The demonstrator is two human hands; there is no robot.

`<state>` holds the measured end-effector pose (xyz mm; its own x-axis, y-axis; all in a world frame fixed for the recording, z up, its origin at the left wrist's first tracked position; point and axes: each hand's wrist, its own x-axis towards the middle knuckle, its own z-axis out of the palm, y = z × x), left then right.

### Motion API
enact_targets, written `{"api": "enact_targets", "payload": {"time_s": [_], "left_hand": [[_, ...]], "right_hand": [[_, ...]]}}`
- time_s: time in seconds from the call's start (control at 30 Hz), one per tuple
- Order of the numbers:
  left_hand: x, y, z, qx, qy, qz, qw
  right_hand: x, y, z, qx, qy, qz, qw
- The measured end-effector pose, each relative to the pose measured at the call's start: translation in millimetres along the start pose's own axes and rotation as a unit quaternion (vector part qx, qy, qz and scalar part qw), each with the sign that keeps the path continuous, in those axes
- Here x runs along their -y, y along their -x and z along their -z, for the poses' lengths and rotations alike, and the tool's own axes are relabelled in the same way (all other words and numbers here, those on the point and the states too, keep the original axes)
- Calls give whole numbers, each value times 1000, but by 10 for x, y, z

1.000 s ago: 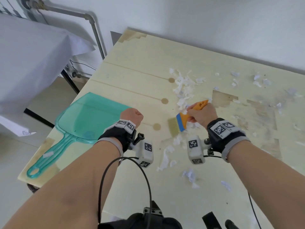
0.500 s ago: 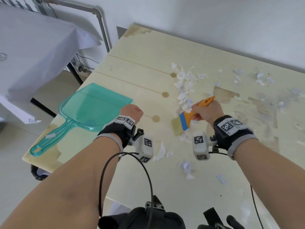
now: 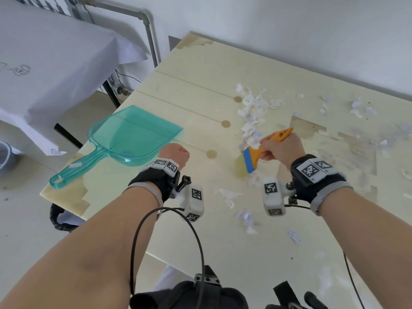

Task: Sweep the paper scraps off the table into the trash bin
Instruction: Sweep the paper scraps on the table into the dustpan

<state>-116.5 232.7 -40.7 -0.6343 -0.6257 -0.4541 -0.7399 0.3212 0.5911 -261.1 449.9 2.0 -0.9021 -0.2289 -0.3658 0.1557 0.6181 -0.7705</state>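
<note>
My right hand (image 3: pixel 282 149) grips the orange handle of a small brush (image 3: pixel 254 156) with a blue band; its pale bristles touch the table among white paper scraps (image 3: pixel 250 112). The scraps run in a strip from mid-table toward me, with more scattered at the far right. My left hand (image 3: pixel 176 153) is a closed fist holding nothing, resting just right of a teal see-through dustpan (image 3: pixel 131 134) that lies flat near the table's left edge. No trash bin is clearly in view.
The pale wooden table (image 3: pixel 196 85) has worn patches at the right. A second table under a white sheet (image 3: pixel 49 63) stands at the left. A grey container (image 3: pixel 6 157) sits on the floor at far left. A pipe (image 3: pixel 149 39) runs along the wall.
The brush has shifted slightly toward me and left along the scrap strip, pushing scraps nearer. My left fist has stayed beside the dustpan. The camera view has drifted.
</note>
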Motion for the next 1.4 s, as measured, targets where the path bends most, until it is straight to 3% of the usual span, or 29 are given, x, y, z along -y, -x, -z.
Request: {"api": "enact_targets", "payload": {"time_s": [0.1, 0.17, 0.23, 0.3, 0.37, 0.47, 0.57, 0.7, 0.83, 0.93, 1.03, 1.17, 1.4], "left_hand": [[-17, 17, -15, 6, 1, 1, 1000], [-36, 28, -27, 12, -4, -3, 1000], [-50, 35, -25, 22, -3, -7, 1000], [-32, 41, -7, 36, 3, -6, 999], [-11, 39, 19, 41, 2, -3, 999], [46, 25, 50, 60, 9, 10, 998], [79, 50, 46, 67, -17, 2, 998], [61, 142, 8, 55, -28, -13, 998], [57, 207, 18, 65, -36, -21, 997], [83, 231, 27, 56, -28, -20, 998], [95, 266, 20, 45, -36, -25, 998], [64, 312, -25, 55, -35, -32, 997], [108, 347, -18, 61, -35, -25, 997]], "right_hand": [[84, 161, -90, 99, -70, 14, 992], [74, 314, -301, 198, -57, 15, 978], [13, 410, -435, 240, -17, 19, 971], [-71, 392, -394, 195, 1, 7, 981], [-129, 286, -198, 102, 10, -12, 995], [-131, 206, 71, 15, -48, -14, 999], [-84, 345, -18, 82, -111, -13, 990], [-130, 616, -365, 222, -28, -5, 975], [-230, 562, -223, 122, 3, -9, 992], [-233, 498, 7, 48, -57, -5, 997], [-207, 604, -56, 118, -103, -1, 988], [-305, 856, -424, 243, -15, -6, 970], [-342, 643, 43, 62, -43, -4, 997]]}}
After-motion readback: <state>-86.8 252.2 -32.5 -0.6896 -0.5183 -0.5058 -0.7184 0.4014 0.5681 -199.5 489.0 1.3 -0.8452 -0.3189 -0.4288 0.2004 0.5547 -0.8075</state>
